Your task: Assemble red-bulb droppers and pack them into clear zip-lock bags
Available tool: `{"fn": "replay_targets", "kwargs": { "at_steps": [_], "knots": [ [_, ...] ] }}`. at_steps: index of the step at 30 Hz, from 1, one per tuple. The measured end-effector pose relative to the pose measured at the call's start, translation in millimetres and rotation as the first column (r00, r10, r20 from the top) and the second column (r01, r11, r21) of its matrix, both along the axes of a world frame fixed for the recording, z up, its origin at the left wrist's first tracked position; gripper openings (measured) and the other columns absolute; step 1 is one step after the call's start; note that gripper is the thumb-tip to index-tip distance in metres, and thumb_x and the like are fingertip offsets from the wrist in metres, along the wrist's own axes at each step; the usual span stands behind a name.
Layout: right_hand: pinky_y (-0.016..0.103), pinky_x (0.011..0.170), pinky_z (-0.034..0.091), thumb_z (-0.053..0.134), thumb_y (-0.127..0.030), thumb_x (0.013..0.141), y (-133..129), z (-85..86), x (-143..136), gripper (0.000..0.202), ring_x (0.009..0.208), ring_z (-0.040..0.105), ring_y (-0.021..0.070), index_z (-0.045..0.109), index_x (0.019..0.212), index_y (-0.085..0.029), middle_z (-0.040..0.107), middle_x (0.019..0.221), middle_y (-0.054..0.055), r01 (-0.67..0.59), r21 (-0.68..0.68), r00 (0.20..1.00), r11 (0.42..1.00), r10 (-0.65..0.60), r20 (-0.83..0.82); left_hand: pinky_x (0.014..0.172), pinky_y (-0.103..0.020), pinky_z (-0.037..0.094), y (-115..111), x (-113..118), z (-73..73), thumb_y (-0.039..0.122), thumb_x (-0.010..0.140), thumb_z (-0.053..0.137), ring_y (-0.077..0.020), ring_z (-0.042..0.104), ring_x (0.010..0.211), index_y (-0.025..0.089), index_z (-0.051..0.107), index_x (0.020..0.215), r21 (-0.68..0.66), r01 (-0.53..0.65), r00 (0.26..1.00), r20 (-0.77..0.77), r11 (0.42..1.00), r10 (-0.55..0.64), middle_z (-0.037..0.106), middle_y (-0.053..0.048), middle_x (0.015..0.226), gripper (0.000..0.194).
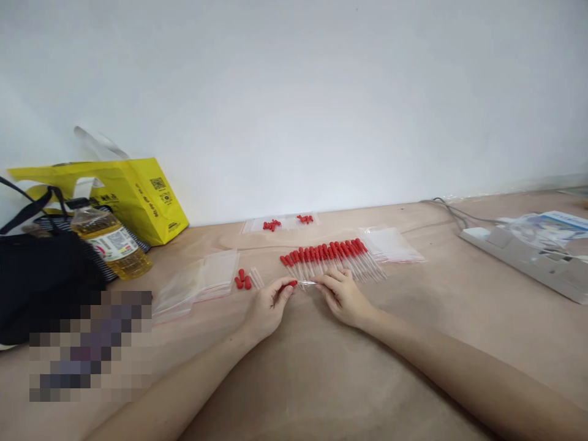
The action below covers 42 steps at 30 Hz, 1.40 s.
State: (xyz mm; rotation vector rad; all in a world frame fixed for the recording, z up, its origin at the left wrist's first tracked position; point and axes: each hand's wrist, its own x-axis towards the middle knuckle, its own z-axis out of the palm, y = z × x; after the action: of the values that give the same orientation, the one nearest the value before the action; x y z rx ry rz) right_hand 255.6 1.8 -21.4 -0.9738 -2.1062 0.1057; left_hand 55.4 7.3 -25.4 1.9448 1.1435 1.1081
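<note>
Between my hands lies a glass dropper tube (pixel 307 283) with a red rubber bulb (pixel 293 283) at its left end. My left hand (pixel 269 306) is closed, pinching the bulb between thumb and fingers. The clear tube is gripped by the fingertips of my right hand (pixel 342 297). Just beyond my hands, a row of droppers with red bulbs (pixel 321 252) lies side by side, tips toward me. Left of it are 3 loose red bulbs (pixel 247 282) and several bare glass tubes (pixel 257 278).
Clear zip bags lie left (pixel 215 275) and right (pixel 395 245) of the droppers. Another bag with red bulbs (pixel 272 225) is by the wall. At left stand a yellow bag (pixel 147 202), an oil bottle (pixel 113 239) and a black bag (pixel 46 275). A power strip (pixel 523 260) lies right.
</note>
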Motion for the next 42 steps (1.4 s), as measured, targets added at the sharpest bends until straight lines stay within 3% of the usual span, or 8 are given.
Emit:
{"fn": "replay_targets", "kwargs": {
  "at_steps": [7, 14, 19, 26, 35, 42],
  "knots": [
    [0.03, 0.073, 0.029, 0.041, -0.014, 0.084, -1.8, -2.3, 1.5, 0.024, 0.071, 0.051, 0.0124, 0.056, 0.102, -0.02, 0.058, 0.078, 0.002, -0.016, 0.015, 1.0, 1.0, 0.015, 0.022, 0.074, -0.027, 0.048, -4.0, 2.5, 9.3, 0.027, 0.081, 0.048, -0.0151, 0.061, 0.081, 0.018, 0.06, 0.093, 0.161, -0.023, 0.989, -0.144, 0.987, 0.046, 0.066, -0.003, 0.088, 0.019],
    [0.029, 0.07, 0.028, 0.045, -0.02, 0.084, -0.7, -7.1, 5.2, 0.02, 0.068, 0.05, 0.0117, 0.058, 0.1, -0.021, 0.059, 0.075, 0.002, -0.066, 0.149, 0.998, 0.987, 0.063, 0.025, 0.066, -0.025, 0.047, -8.3, 5.9, 15.6, 0.026, 0.081, 0.049, -0.0135, 0.059, 0.072, 0.017, 0.061, 0.084, 0.342, 0.006, 0.975, -0.21, 0.94, 0.07, 0.065, -0.003, 0.079, 0.015],
    [0.031, 0.071, 0.027, 0.041, -0.009, 0.082, -0.5, -9.6, 9.5, 0.033, 0.069, 0.049, 0.0123, 0.053, 0.111, -0.02, 0.058, 0.074, 0.002, -0.12, 0.248, 0.988, 0.961, 0.089, 0.129, 0.068, -0.028, 0.046, -10.0, 4.9, 13.3, 0.026, 0.082, 0.048, -0.0145, 0.058, 0.072, 0.017, 0.061, 0.083, 0.444, 0.055, 0.957, -0.277, 0.895, 0.079, 0.064, -0.003, 0.075, 0.015],
    [0.032, 0.071, 0.026, 0.034, -0.006, 0.08, -3.5, -3.7, 13.8, 0.033, 0.061, 0.046, 0.0114, 0.056, 0.103, -0.015, 0.053, 0.066, 0.001, -0.155, 0.32, 0.958, 0.935, 0.063, 0.281, 0.073, -0.031, 0.044, -13.6, 5.7, 17.4, 0.025, 0.082, 0.047, -0.0146, 0.058, 0.07, 0.018, 0.06, 0.082, 0.466, 0.134, 0.934, -0.353, 0.875, 0.045, 0.065, -0.003, 0.073, 0.014],
    [0.032, 0.068, 0.025, 0.033, -0.007, 0.081, -3.4, -4.3, 10.9, 0.029, 0.058, 0.044, 0.012, 0.056, 0.098, -0.012, 0.053, 0.062, 0.001, -0.194, 0.444, 0.953, 0.875, 0.061, 0.297, 0.07, -0.029, 0.045, -15.0, 5.2, 16.0, 0.023, 0.082, 0.048, -0.0153, 0.058, 0.072, 0.017, 0.06, 0.082, 0.422, 0.153, 0.942, -0.336, 0.893, -0.003, 0.064, -0.004, 0.075, 0.014],
    [0.031, 0.067, 0.025, 0.034, -0.007, 0.08, -4.4, -6.3, 9.5, 0.031, 0.058, 0.045, 0.0116, 0.056, 0.101, -0.016, 0.053, 0.063, 0.001, -0.146, 0.401, 0.968, 0.905, 0.047, 0.245, 0.07, -0.029, 0.045, -16.0, 9.0, 17.0, 0.024, 0.081, 0.05, -0.0146, 0.058, 0.07, 0.017, 0.06, 0.081, 0.45, 0.117, 0.953, -0.302, 0.885, 0.027, 0.064, -0.003, 0.072, 0.012]
  ]
}}
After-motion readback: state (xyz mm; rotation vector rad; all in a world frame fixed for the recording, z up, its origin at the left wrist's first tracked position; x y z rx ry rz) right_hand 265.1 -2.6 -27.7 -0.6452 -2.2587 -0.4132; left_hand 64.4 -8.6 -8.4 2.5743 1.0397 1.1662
